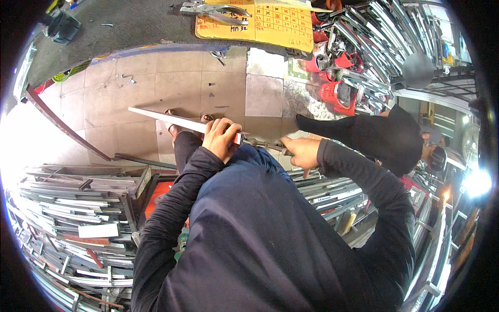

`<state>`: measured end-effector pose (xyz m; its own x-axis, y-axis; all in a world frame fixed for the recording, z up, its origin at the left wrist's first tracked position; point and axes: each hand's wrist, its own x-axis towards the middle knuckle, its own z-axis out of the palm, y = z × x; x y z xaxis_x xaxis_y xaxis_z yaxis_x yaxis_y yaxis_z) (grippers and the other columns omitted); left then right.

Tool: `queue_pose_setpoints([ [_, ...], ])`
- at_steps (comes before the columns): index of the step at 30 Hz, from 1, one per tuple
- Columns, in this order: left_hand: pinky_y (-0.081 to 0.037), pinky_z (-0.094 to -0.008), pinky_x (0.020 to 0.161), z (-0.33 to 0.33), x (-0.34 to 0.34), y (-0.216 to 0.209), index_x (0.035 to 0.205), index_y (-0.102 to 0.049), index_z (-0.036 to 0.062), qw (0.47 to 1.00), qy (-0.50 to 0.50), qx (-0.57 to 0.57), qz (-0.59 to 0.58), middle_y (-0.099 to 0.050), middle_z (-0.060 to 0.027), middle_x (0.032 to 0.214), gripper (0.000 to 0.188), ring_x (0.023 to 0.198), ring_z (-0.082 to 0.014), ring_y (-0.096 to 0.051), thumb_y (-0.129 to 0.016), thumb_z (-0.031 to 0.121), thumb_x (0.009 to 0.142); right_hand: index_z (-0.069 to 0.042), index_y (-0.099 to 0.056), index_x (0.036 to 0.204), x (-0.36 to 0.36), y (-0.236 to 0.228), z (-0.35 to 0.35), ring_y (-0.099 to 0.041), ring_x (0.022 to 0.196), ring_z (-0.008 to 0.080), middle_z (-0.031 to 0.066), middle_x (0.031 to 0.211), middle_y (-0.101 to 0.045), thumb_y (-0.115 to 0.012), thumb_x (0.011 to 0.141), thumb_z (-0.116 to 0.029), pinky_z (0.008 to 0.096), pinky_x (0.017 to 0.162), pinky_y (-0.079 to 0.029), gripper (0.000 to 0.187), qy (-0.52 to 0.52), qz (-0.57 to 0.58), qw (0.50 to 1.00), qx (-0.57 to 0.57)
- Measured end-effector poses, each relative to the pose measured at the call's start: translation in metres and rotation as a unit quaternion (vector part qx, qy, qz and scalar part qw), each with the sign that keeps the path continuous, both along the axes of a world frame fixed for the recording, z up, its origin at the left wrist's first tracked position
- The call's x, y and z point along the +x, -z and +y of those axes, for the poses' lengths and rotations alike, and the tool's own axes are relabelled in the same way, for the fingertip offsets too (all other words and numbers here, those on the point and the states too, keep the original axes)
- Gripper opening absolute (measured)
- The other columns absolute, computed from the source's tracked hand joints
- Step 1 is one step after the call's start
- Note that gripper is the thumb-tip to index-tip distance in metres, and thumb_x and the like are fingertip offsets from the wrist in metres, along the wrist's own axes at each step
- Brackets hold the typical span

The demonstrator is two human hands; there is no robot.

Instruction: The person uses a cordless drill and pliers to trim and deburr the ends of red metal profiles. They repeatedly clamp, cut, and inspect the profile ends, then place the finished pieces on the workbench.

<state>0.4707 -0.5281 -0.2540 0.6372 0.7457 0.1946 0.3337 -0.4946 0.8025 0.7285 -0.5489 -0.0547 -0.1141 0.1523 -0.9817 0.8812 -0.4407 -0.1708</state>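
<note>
My left hand [222, 136] is wrapped over a long white bar [176, 120] near its right end, held across my lap. The bar tapers away toward the far left, over the floor. A small red patch shows at its near end, beside my fingers. In my right hand [304, 152] is a slim dark metal tool [267, 144], with the fingers curled round its right end. Its other end reaches the bar's near end, close to my left hand; whether they touch I cannot tell, and the tool's exact kind is unclear.
Ahead stands a dark worktop [145, 23] with pliers [218, 11] on a yellow marked sheet [231, 37]. Racks of metal profiles [78, 208] lie at left, right and behind. Red baskets [337, 93] stand at right. A person in black [384, 138] is close on my right.
</note>
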Motion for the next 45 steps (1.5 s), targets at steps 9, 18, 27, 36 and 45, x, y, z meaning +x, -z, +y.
queue_pose_setpoints([
  [9, -0.046, -0.0545, 0.106, -0.008, 0.009, 0.027, 0.119, -0.069, 0.0193, 0.998, 0.04, -0.013, 0.04, -0.064, -0.0077, 0.113, 0.037, 0.114, -0.034, -0.063, -0.081, 0.017, 0.085, 0.005, -0.081, 0.108, 0.003, 0.023, -0.032, -0.076, 0.113, 0.0487, 0.0334, 0.108, -0.078, -0.052, 0.111, -0.062, 0.0593, 0.102, -0.057, 0.073, -0.168, -0.025, 0.974, 0.147],
  [18, -0.043, -0.0546, 0.112, -0.009, 0.014, 0.036, 0.122, -0.067, 0.0169, 0.995, 0.062, -0.027, 0.076, -0.064, -0.0094, 0.121, 0.049, 0.121, -0.0362, -0.062, -0.081, 0.01, 0.076, 0.007, -0.077, 0.109, 0.032, 0.048, -0.022, -0.075, 0.09, 0.0311, 0.0181, 0.093, -0.078, -0.055, 0.112, -0.065, 0.0464, 0.089, -0.058, 0.075, -0.012, 0.074, 0.997, -0.009],
  [27, -0.045, -0.054, 0.107, -0.004, 0.018, 0.035, 0.12, -0.066, 0.0187, 0.995, 0.069, -0.021, 0.067, -0.065, -0.0086, 0.117, 0.042, 0.117, -0.0348, -0.063, -0.082, 0.016, 0.082, 0.008, -0.077, 0.109, 0.032, 0.04, -0.022, -0.077, 0.102, 0.044, 0.0288, 0.1, -0.079, -0.056, 0.112, -0.061, 0.0521, 0.094, -0.059, 0.072, -0.053, 0.044, 0.997, 0.036],
  [36, -0.047, -0.0542, 0.104, 0.005, 0.02, 0.032, 0.123, -0.065, 0.019, 0.995, 0.069, -0.024, 0.066, -0.066, -0.0084, 0.121, 0.044, 0.118, -0.0352, -0.064, -0.084, 0.02, 0.083, 0.005, -0.071, 0.131, 0.04, 0.061, -0.047, -0.077, 0.104, 0.0456, 0.0294, 0.106, -0.078, -0.06, 0.114, -0.047, 0.0523, 0.093, -0.059, 0.056, -0.061, 0.054, 0.982, 0.171],
  [45, -0.047, -0.0532, 0.106, 0.013, 0.02, 0.028, 0.125, -0.064, 0.0162, 0.996, 0.065, -0.026, 0.06, -0.065, -0.0098, 0.124, 0.057, 0.121, -0.038, -0.063, -0.083, 0.008, 0.072, 0.005, -0.072, 0.122, 0.04, 0.074, -0.058, -0.076, 0.098, 0.0455, 0.0284, 0.1, -0.076, -0.062, 0.112, -0.05, 0.051, 0.091, -0.058, 0.056, 0.076, 0.103, 0.978, 0.165],
])
